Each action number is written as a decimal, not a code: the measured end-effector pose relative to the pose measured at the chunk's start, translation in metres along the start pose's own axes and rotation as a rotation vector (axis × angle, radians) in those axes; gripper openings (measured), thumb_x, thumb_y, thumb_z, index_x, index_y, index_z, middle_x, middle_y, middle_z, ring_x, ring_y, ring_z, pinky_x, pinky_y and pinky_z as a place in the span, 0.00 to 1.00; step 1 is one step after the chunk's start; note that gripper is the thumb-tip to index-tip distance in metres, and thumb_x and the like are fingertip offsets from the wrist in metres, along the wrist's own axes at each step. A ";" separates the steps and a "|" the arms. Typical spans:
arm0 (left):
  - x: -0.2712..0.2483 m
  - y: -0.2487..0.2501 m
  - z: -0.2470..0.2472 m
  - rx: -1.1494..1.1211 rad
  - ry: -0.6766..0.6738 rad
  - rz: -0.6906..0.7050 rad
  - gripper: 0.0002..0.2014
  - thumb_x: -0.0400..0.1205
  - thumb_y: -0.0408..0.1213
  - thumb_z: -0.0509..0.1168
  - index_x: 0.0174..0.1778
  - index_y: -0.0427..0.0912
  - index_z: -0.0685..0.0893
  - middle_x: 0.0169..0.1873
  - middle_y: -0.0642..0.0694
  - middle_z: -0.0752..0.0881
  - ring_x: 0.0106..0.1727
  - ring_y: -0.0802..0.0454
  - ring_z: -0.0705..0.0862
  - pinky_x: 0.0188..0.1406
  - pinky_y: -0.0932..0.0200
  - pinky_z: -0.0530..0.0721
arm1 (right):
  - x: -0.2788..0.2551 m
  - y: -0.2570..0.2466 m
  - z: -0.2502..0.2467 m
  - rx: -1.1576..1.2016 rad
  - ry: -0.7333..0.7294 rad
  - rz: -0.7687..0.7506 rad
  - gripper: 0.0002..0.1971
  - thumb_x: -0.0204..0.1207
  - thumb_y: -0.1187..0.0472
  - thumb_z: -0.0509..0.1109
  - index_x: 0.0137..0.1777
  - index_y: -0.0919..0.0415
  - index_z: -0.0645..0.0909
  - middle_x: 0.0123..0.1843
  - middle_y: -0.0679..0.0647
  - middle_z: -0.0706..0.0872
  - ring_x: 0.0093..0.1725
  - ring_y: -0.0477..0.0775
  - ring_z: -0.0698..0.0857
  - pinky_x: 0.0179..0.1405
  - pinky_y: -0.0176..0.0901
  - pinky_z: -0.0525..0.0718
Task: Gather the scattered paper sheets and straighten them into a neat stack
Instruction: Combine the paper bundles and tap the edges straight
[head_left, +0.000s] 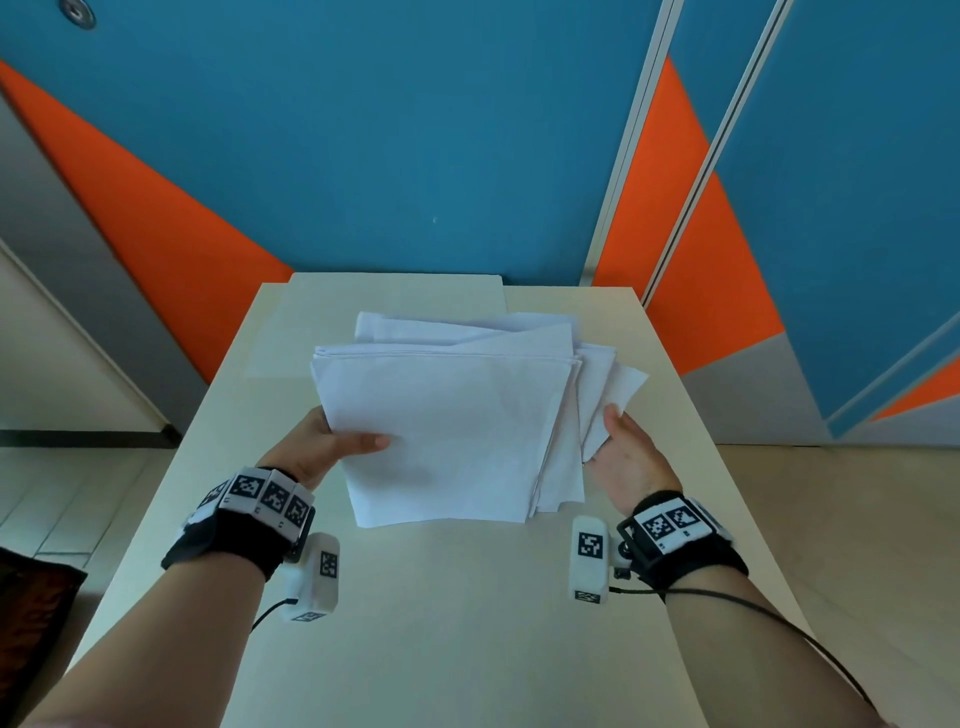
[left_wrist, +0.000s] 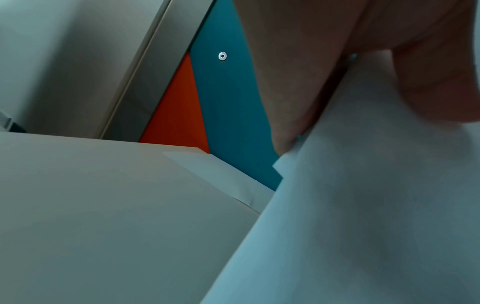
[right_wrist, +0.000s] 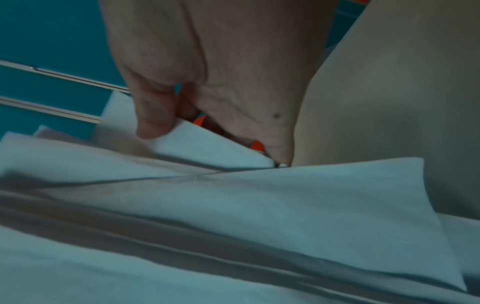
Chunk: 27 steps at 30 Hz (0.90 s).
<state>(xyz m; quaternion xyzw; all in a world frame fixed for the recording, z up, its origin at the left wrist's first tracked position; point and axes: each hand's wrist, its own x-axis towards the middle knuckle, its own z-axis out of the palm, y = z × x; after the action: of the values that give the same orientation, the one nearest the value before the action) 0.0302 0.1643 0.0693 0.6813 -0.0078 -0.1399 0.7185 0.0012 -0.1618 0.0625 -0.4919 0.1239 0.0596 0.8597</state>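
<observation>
A loose pile of white paper sheets (head_left: 447, 415) is held above the pale table (head_left: 415, 623), edges fanned out unevenly toward the right and back. My left hand (head_left: 332, 441) grips the pile's left edge, thumb on top and fingers underneath; in the left wrist view the sheets (left_wrist: 363, 205) fill the right side under my thumb (left_wrist: 441, 82). My right hand (head_left: 623, 447) holds the right edge, thumb pinching the outermost sheets. The right wrist view shows that thumb (right_wrist: 153, 115) on a paper corner (right_wrist: 207, 148), with several offset sheets (right_wrist: 233, 226) below.
One more flat sheet (head_left: 395, 301) lies at the table's far end against the blue and orange wall panels (head_left: 363, 156); it also shows as a flat sheet (left_wrist: 223, 176) in the left wrist view. Floor drops off on both sides of the narrow table.
</observation>
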 end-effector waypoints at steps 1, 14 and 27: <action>0.000 -0.001 0.001 0.001 0.001 -0.004 0.40 0.40 0.46 0.86 0.52 0.46 0.86 0.46 0.47 0.92 0.52 0.47 0.89 0.53 0.51 0.83 | -0.002 0.000 -0.001 -0.015 0.015 -0.027 0.28 0.66 0.43 0.74 0.63 0.58 0.79 0.67 0.61 0.82 0.69 0.62 0.79 0.65 0.60 0.79; -0.006 -0.003 0.010 -0.010 0.007 -0.017 0.47 0.34 0.51 0.85 0.53 0.47 0.83 0.41 0.54 0.93 0.43 0.60 0.90 0.50 0.55 0.82 | 0.001 -0.029 -0.008 -0.219 -0.069 -0.232 0.35 0.44 0.47 0.86 0.54 0.58 0.86 0.50 0.53 0.92 0.53 0.54 0.89 0.52 0.50 0.87; -0.003 0.001 0.019 0.010 0.009 -0.045 0.49 0.33 0.56 0.84 0.54 0.50 0.83 0.43 0.56 0.93 0.50 0.56 0.88 0.52 0.56 0.81 | 0.000 -0.051 0.002 -0.476 0.303 -0.474 0.13 0.79 0.57 0.65 0.63 0.55 0.80 0.52 0.46 0.88 0.52 0.46 0.86 0.49 0.36 0.82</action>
<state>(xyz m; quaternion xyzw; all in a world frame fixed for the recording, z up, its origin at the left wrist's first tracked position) 0.0241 0.1464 0.0721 0.6856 0.0099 -0.1529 0.7117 0.0127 -0.1865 0.1057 -0.6964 0.1150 -0.1874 0.6831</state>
